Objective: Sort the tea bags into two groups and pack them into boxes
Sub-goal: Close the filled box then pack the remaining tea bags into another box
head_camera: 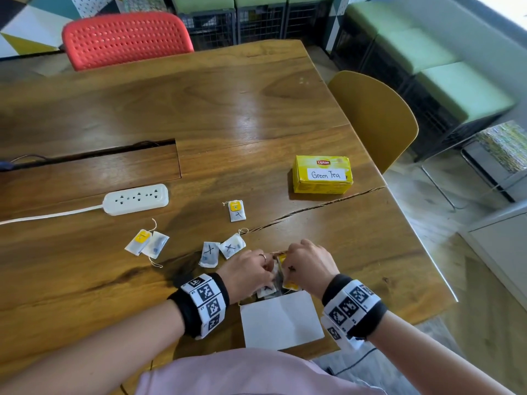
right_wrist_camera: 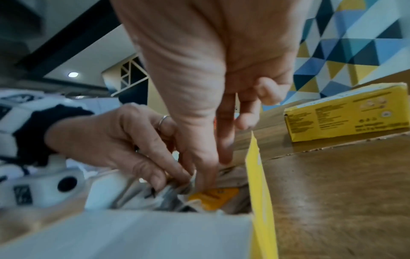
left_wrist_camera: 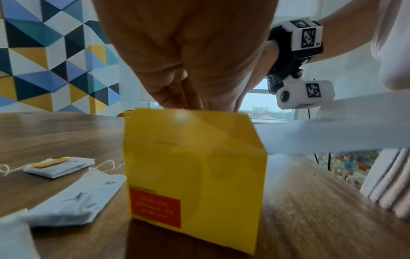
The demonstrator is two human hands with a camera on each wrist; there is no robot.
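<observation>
An open yellow box (left_wrist_camera: 195, 175) stands near the table's front edge, its white lid flap (head_camera: 281, 320) folded toward me. Both hands reach into its top. My left hand (head_camera: 266, 270) pinches a bunch of tea bags (right_wrist_camera: 213, 196) standing in the box. My right hand (head_camera: 286, 266) pinches the same bunch from the other side, by an X-marked bag with a yellow tag. A closed yellow box labelled Green Tea (head_camera: 322, 175) lies farther back right. Several loose tea bags lie left of the open box, some marked X (head_camera: 232, 246), and a pair (head_camera: 147, 242) lies farther left.
A white power strip (head_camera: 136, 198) with its cord lies at the left. One tea bag (head_camera: 236, 210) lies alone toward mid-table. A crack (head_camera: 313, 208) runs across the wooden table (head_camera: 228, 109). A red chair (head_camera: 125, 38) and a yellow chair (head_camera: 376, 115) stand at the far and right edges.
</observation>
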